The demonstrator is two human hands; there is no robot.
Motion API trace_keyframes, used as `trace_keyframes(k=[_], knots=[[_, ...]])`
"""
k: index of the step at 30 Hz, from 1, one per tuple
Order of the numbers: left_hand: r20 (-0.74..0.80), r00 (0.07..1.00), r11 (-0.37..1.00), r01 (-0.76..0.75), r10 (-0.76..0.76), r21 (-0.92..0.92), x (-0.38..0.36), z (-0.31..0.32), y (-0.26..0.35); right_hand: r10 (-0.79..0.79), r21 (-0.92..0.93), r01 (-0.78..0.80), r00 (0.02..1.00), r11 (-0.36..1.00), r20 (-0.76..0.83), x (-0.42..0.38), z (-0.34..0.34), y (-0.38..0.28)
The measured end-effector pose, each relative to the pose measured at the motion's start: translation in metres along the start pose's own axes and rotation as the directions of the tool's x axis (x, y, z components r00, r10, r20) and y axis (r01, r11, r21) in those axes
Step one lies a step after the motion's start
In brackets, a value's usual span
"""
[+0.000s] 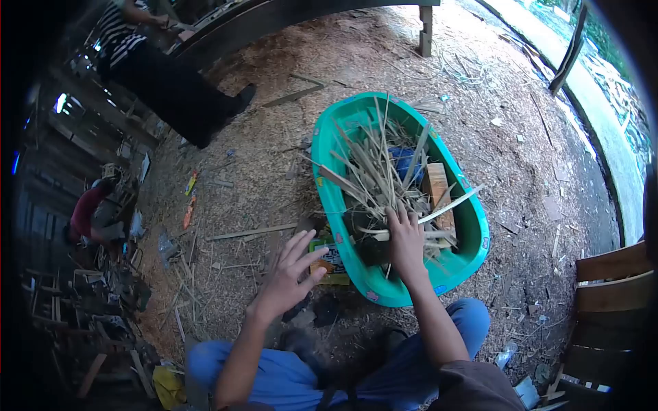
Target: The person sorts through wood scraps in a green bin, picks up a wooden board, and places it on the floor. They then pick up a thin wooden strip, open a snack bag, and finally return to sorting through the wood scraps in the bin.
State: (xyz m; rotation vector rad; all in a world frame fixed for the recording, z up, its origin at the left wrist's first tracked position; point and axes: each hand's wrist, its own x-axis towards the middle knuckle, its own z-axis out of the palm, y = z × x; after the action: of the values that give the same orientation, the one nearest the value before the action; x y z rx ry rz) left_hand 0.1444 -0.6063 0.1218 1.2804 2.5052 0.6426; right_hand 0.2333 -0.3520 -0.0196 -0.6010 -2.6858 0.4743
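Observation:
A green plastic tub (325,195) stands on the ground before my knees, heaped with thin wood strips (373,161). My right hand (406,243) is down inside it, its fingers bent round some of the strips; pale ends stick out on both sides. Part of that grip is hidden. Beside the tub's near left wall, my left hand (288,270) is raised with its fingers apart, holding nothing. A green and yellow packet (332,274) lies partly behind this hand. Also in the tub are a wood block (440,195) and something blue (406,163).
Wood shavings and scraps cover the ground (267,175). A person in a striped top (123,34) stands at the upper left; another in a red shirt (86,212) is low at the far left. Wooden boards (613,291) stand at the right, and a long bench (274,24) crosses the back.

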Motion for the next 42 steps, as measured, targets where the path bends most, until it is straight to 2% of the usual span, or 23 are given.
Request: trace_keyframes(k=[1, 3, 4, 6, 8, 9, 11, 13, 15, 16, 20, 21, 23, 24, 27, 28, 33, 35, 36, 37, 39, 41, 42], knots=[[0.048, 0.998, 0.999, -0.035, 0.034, 0.018, 0.006, 0.002, 0.004, 0.013, -0.002, -0.013, 1.000, 1.000, 0.004, -0.002, 0.014, 0.010], [0.100, 0.994, 0.998, -0.054, 0.052, 0.015, 0.005, 0.016, 0.001, 0.222, -0.022, -0.222, 0.956, 0.975, 0.191, -0.012, 0.034, 0.026], [0.145, 0.988, 0.999, -0.046, 0.047, -0.006, 0.004, 0.025, -0.007, 0.224, -0.042, -0.221, 0.943, 0.974, 0.245, -0.015, 0.032, 0.027], [0.189, 0.980, 0.998, -0.057, 0.062, -0.031, 0.009, 0.044, -0.024, 0.172, 0.025, -0.181, 0.962, 0.983, 0.210, -0.019, 0.023, 0.029], [0.235, 0.967, 0.995, -0.104, 0.102, -0.005, 0.014, 0.063, -0.037, 0.053, 0.141, -0.064, 0.996, 0.988, 0.078, -0.024, 0.005, 0.034], [0.246, 0.961, 0.992, -0.122, 0.123, -0.021, 0.024, 0.069, -0.034, 0.075, 0.123, -0.084, 0.994, 0.989, 0.078, -0.030, 0.004, 0.040], [0.132, 0.968, 0.976, -0.209, 0.214, -0.054, 0.052, 0.087, -0.019, 0.078, 0.231, -0.081, 0.997, 0.970, 0.024, -0.038, 0.003, 0.054], [0.080, 0.965, 0.961, -0.239, 0.251, -0.139, 0.070, 0.104, -0.008, 0.151, 0.237, -0.167, 0.985, 0.957, 0.085, -0.044, -0.007, 0.053], [0.026, 0.916, 0.915, -0.400, 0.401, -0.054, 0.083, 0.122, -0.006, 0.095, 0.182, -0.118, 0.987, 0.976, 0.127, -0.055, 0.001, 0.056], [-0.035, 0.914, 0.909, -0.407, 0.405, -0.095, 0.086, 0.130, -0.002, 0.139, 0.224, -0.191, 0.964, 0.956, 0.228, -0.053, -0.013, 0.041], [-0.025, 0.883, 0.882, -0.470, 0.470, -0.028, 0.092, 0.146, -0.017, -0.014, 0.238, -0.015, 0.993, 0.971, 0.121, -0.036, -0.014, 0.020], [-0.030, 0.882, 0.882, -0.471, 0.470, -0.028, 0.095, 0.145, -0.025, -0.017, 0.235, -0.011, 0.993, 0.972, 0.119, -0.031, -0.018, 0.020], [-0.028, 0.958, 0.949, -0.287, 0.286, -0.133, 0.098, 0.144, -0.042, -0.081, 0.220, 0.050, 0.987, 0.974, 0.137, -0.021, -0.030, 0.024], [-0.138, 0.959, 0.960, -0.263, 0.249, -0.100, 0.100, 0.145, -0.049, -0.041, 0.277, -0.023, 0.974, 0.961, 0.223, -0.018, -0.039, 0.028], [-0.242, 0.959, 0.975, -0.180, 0.144, -0.134, 0.104, 0.135, -0.055, -0.008, 0.216, -0.051, 0.965, 0.975, 0.263, -0.017, -0.049, 0.045], [-0.179, 0.970, 0.971, -0.193, 0.166, -0.144, 0.104, 0.138, -0.062, 0.007, 0.150, -0.039, 0.977, 0.988, 0.213, -0.019, -0.043, 0.051], [-0.074, 0.959, 0.947, -0.282, 0.274, -0.151, 0.101, 0.156, -0.041, -0.017, 0.171, -0.003, 0.993, 0.985, 0.119, -0.028, 0.018, 0.078], [-0.024, 0.953, 0.953, -0.303, 0.302, -0.031, 0.101, 0.159, -0.033, 0.147, 0.112, -0.198, 0.924, 0.974, 0.353, -0.025, 0.016, 0.069], [-0.035, 0.953, 0.953, -0.302, 0.301, -0.021, 0.102, 0.164, -0.036, 0.003, 0.023, -0.007, 0.985, 1.000, 0.173, -0.024, 0.015, 0.066], [-0.035, 0.952, 0.952, -0.305, 0.304, -0.026, 0.103, 0.167, -0.040, 0.007, 0.017, -0.010, 0.985, 1.000, 0.174, -0.024, 0.012, 0.066], [-0.041, 0.949, 0.950, -0.313, 0.313, 0.009, 0.107, 0.169, -0.046, -0.068, -0.172, 0.060, 0.997, 0.983, -0.044, -0.021, 0.004, 0.065], [-0.031, 0.950, 0.950, -0.308, 0.309, 0.041, 0.106, 0.167, -0.045, -0.090, -0.166, 0.080, 0.994, 0.983, -0.059, -0.026, 0.010, 0.073], [-0.035, 0.948, 0.946, -0.311, 0.316, 0.090, 0.104, 0.164, -0.042, -0.027, -0.124, 0.038, 0.996, 0.992, 0.091, -0.029, 0.010, 0.072]])
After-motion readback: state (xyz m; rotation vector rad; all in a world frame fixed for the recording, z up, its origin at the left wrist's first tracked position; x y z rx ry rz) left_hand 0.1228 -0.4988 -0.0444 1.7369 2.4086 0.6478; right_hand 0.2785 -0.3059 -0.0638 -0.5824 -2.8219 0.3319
